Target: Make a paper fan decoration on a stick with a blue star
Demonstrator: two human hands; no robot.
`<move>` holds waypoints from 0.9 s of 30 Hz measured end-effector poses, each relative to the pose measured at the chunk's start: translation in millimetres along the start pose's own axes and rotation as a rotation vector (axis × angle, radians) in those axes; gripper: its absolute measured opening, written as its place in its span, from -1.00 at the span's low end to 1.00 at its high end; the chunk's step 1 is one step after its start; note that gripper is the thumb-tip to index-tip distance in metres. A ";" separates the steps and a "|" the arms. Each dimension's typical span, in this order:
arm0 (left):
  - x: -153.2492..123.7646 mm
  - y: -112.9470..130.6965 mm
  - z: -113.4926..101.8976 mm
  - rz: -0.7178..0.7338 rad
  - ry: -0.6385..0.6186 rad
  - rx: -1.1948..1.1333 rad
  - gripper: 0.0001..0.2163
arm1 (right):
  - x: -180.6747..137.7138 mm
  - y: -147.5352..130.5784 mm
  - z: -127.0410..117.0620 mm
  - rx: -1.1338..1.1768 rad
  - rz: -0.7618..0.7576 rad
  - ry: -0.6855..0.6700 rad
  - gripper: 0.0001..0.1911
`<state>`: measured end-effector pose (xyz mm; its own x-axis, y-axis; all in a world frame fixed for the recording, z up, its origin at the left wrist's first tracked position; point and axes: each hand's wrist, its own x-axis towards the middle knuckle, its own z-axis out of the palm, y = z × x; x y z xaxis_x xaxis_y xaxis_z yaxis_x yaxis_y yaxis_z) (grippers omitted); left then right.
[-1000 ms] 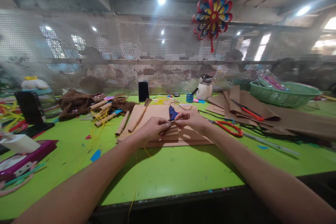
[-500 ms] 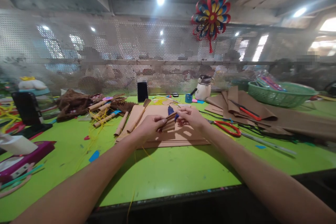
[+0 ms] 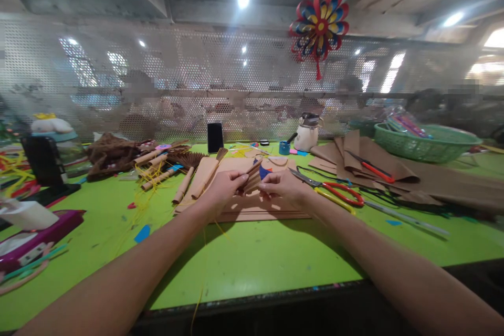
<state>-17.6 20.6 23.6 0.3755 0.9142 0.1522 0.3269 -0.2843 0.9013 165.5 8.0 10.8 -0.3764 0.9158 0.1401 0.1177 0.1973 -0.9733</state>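
Observation:
My left hand (image 3: 227,189) is closed, its thumb and fingers pinching a folded, pleated piece of brown paper (image 3: 252,177) from the left. My right hand (image 3: 281,188) is closed at the lower right edge of the same paper, its fingertips gripping it. The pleats stand tilted above a stack of brown cardboard sheets (image 3: 232,216). Just behind the paper lies a blue object (image 3: 265,171), partly hidden, its kind unclear. Left of my hands, rolled brown paper sticks (image 3: 183,186) rest on and beside the cardboard, one ending in a pleated fan.
Scissors with orange handles (image 3: 346,193), a yellow handle (image 3: 334,201) and a steel ruler (image 3: 409,219) lie right of my forearm. Brown paper sheets (image 3: 401,170) and a green basket (image 3: 425,143) are farther right. A phone (image 3: 214,137) and a white jug (image 3: 307,134) stand behind.
My right hand has shifted slightly down and left against the paper. The pleated paper is tilted more upright. More of the scissors and the yellow handle shows beside my right wrist.

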 end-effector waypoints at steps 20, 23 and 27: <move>-0.7 9.6 -2.7 -0.017 0.034 -0.060 -0.72 | 1.7 4.4 6.3 -0.088 -0.015 0.075 -0.70; 3.2 9.9 -9.9 -0.026 0.132 -0.094 -0.74 | 5.8 0.8 -4.8 -0.120 -0.038 0.128 -0.69; 7.5 4.9 -19.2 0.006 0.293 -0.147 -0.71 | 14.0 -0.6 -43.0 -0.089 -0.124 0.541 -0.66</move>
<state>-29.8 31.6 37.0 0.1043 0.9630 0.2485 0.1887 -0.2645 0.9458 199.6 35.7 21.2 0.1298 0.9283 0.3485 0.1883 0.3220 -0.9278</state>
